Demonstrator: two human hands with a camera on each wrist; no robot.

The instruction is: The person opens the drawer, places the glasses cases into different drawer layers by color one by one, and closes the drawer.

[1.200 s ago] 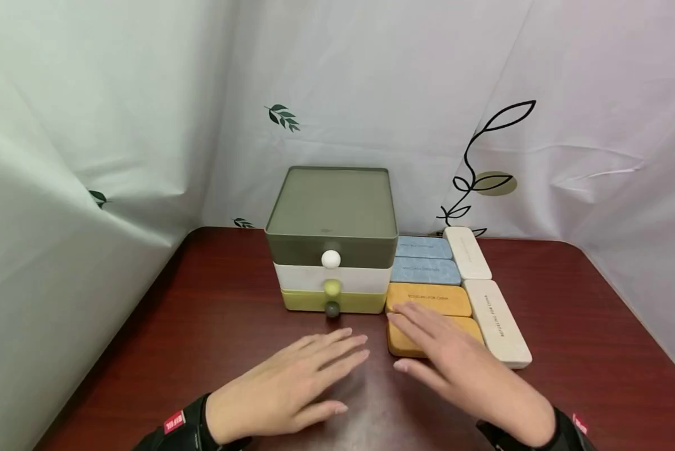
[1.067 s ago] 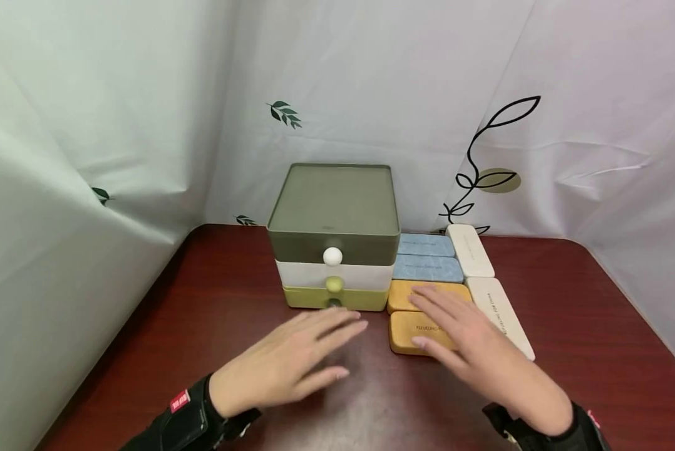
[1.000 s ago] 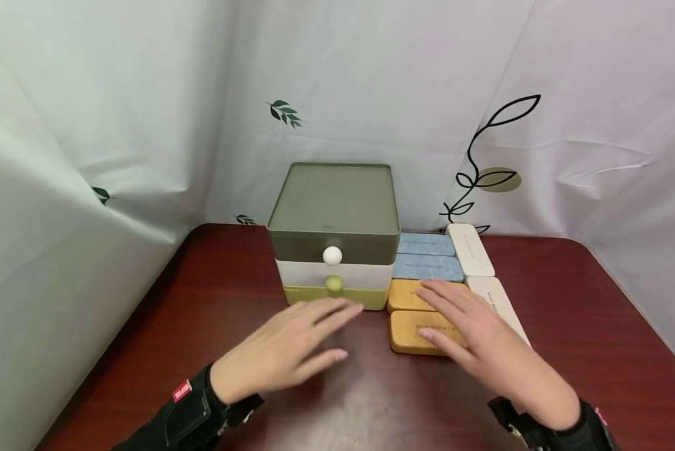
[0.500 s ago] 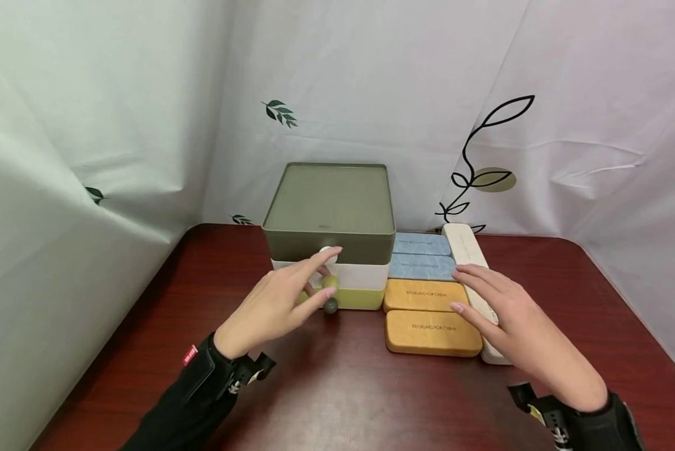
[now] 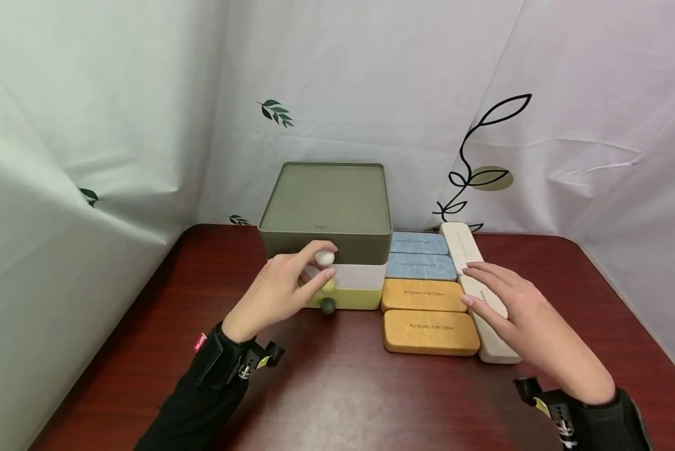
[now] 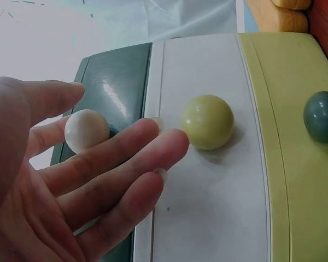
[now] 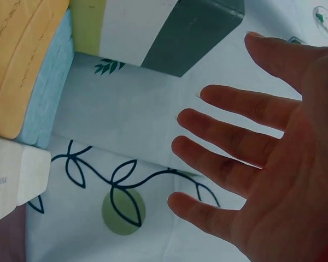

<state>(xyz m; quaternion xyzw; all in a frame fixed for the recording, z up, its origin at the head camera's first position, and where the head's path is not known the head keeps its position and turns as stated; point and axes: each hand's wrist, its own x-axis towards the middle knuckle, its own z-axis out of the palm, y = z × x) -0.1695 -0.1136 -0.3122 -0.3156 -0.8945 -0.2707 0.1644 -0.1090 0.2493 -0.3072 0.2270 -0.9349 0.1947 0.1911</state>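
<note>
A three-tier drawer box (image 5: 326, 197) stands at the table's back, green, white and yellow-green from top to bottom. Each front carries a round knob. My left hand (image 5: 275, 289) is at the top drawer, thumb and index finger on either side of the white knob (image 6: 87, 131). In the left wrist view a gap shows between thumb and knob. The other fingers extend toward the yellow-green knob (image 6: 208, 122); the dark green knob (image 6: 323, 117) sits lowest. My right hand (image 5: 535, 322), fingers spread and holding nothing, hovers over the cream case (image 5: 486, 326) at the right.
Right of the drawer box lie two yellow cases (image 5: 430, 332), two blue cases (image 5: 421, 266) and another cream case (image 5: 461, 241), flat and close together. A white patterned curtain (image 5: 343, 81) hangs behind and beside the brown table (image 5: 337, 401).
My left hand has moved forward and up from the front of the table to the white knob. My right hand has shifted right, off the yellow cases. The drawers stay shut.
</note>
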